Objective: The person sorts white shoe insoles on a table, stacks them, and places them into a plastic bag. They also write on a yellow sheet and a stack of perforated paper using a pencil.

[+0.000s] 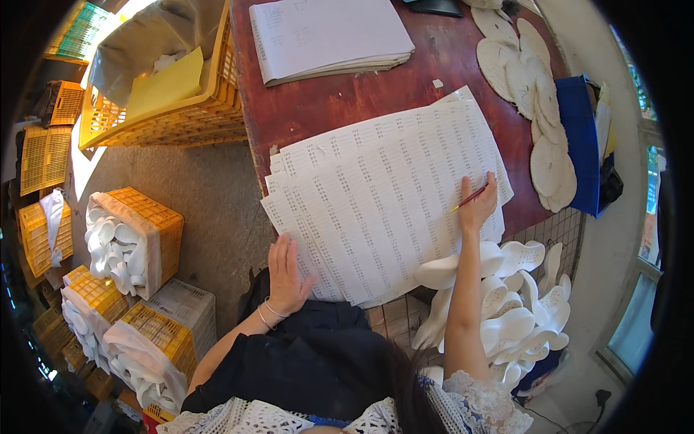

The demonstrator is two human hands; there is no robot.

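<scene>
Head view, looking down on a worn red-brown table (pixel 340 101): a person bends over a fanned stack of printed sheets (pixel 383 202) covered in close columns of small entries. The right hand (pixel 478 206) pinches a thin red pencil (pixel 470 197) between thumb and fingers, its tip touching the top sheet near the right edge, roughly level with the middle of the page. The left hand (pixel 285 278) lies flat and open on the lower left corner of the stack, fingers spread, holding nothing and pinning the paper where it overhangs the table's edge.

Judging by where the pencil sits, the check of the sheet is somewhere in its middle, with the far right columns in hand; whether marks have been made on the rows already passed is too small to tell. Several sheets peek out beneath the top one, so more paper appears to wait. A second, thicker pile of papers (pixel 329 36) lies apart at the far end of the table, untouched.

Along the table's right side runs a row of pale flat insoles (pixel 538 94), beside a blue bin (pixel 578 145). White moulded shoe soles (pixel 506 304) are heaped just below the right forearm. To the left, yellow crates (pixel 152 231) on the floor hold more white pieces, and a larger yellow crate (pixel 188 108) stands against the table.
</scene>
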